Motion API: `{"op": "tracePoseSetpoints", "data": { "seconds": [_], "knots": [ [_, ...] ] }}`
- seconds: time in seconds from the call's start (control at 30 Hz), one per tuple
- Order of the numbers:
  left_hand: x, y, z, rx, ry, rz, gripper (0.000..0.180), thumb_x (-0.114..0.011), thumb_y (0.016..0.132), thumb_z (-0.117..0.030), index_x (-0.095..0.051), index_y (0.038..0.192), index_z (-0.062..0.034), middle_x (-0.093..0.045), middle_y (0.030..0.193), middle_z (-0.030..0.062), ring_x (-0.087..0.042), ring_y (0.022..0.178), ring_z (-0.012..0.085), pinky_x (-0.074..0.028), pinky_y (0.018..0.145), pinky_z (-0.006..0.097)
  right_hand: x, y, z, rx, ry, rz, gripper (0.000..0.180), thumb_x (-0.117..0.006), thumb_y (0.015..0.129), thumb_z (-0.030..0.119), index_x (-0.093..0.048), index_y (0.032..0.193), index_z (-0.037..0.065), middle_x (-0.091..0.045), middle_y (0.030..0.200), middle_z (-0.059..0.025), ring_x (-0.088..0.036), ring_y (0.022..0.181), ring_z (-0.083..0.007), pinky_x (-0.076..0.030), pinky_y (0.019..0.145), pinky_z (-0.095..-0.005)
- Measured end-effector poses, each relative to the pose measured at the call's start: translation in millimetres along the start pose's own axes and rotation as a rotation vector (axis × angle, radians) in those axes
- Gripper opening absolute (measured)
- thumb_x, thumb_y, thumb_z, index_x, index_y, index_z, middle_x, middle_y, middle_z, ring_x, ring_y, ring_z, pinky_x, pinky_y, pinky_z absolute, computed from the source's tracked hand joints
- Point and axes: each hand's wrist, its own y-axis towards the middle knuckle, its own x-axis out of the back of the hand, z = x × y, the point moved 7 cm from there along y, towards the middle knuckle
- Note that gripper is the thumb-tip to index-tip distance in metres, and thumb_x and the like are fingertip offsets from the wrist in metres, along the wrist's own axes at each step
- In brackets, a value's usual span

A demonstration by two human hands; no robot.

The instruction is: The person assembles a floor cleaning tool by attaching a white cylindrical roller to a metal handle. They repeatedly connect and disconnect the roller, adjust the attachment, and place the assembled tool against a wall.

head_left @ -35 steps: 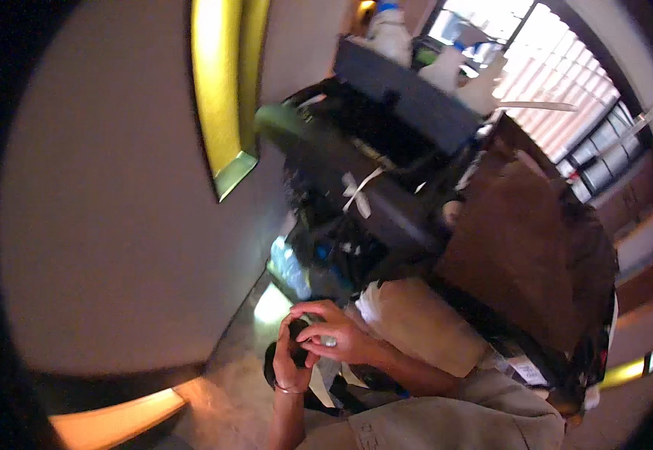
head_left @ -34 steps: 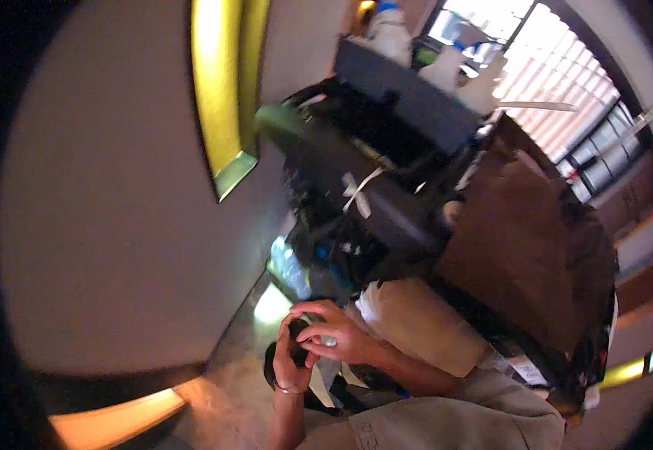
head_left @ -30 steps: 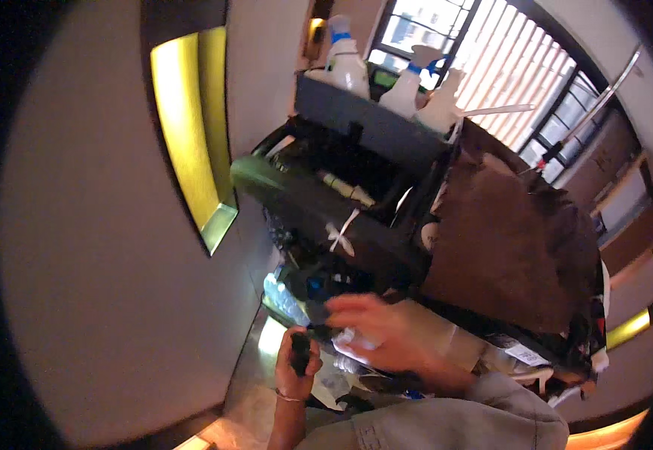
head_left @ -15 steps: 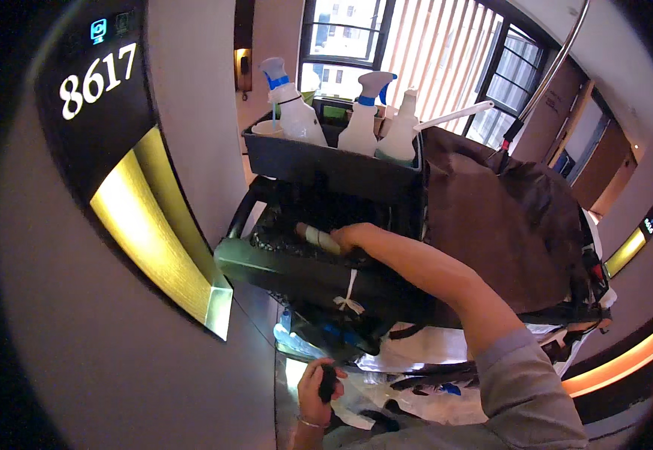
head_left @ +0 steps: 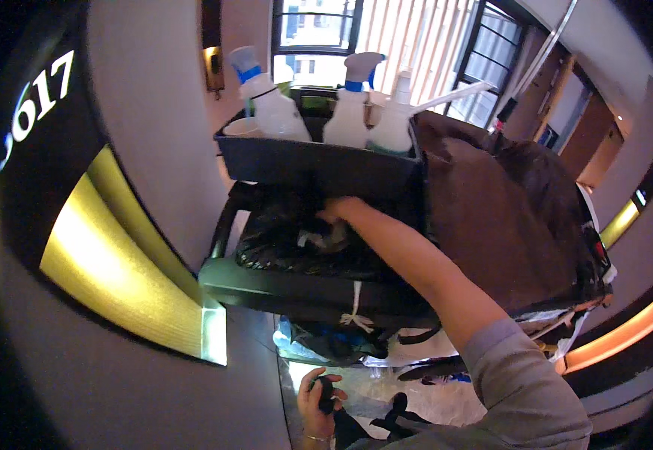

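Note:
My right hand point(head_left: 339, 212) reaches forward into the black bin liner point(head_left: 274, 244) hung in a dark housekeeping cart point(head_left: 266, 285). Its fingers curl down onto a pale crumpled scrap point(head_left: 320, 238); whether they grip it is hidden. Low in the view, my left hand point(head_left: 315, 401) is closed round a small black object point(head_left: 326, 391), near plastic bags on the cart's lower shelf point(head_left: 386, 382).
A dark caddy tray point(head_left: 319, 161) on top of the cart holds three white spray bottles point(head_left: 347, 112). A large brown cloth bag point(head_left: 506, 202) hangs on the cart's right side. A curved grey wall with a lit yellow panel point(head_left: 116, 277) stands close on the left. Windows with blinds are behind.
My view has lifted from the floor to the cart top. My right hand left the left hand, rose and stretched forward into the bin liner. The left hand stayed low with the black object.

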Motion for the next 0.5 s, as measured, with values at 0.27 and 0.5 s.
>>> {"op": "tracePoseSetpoints", "data": {
  "seconds": [0.27,0.5],
  "knots": [
    [-50,-1,53,0.107,0.191,0.326,0.014,-0.052,0.090,-0.019,-0.050,0.091,-0.0053,-0.060,0.083,0.0128,-0.047,0.049,0.0137,-0.032,0.039,0.022,110,-283,92,0.771,-0.092,-0.452,0.029,-0.064,0.076,0.031,-0.063,0.072,0.002,-0.064,0.073,-0.0174,-0.064,0.071,-0.0357,-0.051,0.057,-0.0450],
    [-203,-57,189,0.232,0.527,0.734,0.028,-0.045,0.095,-0.026,-0.050,0.077,-0.0048,-0.050,0.063,0.0055,-0.038,0.042,0.0087,-0.026,0.038,0.022,153,-669,-82,0.800,-0.161,-1.204,0.033,-0.060,0.081,0.037,-0.047,0.067,0.010,-0.041,0.060,-0.0029,-0.042,0.050,-0.0179,-0.031,0.048,-0.0336]
  ]
}}
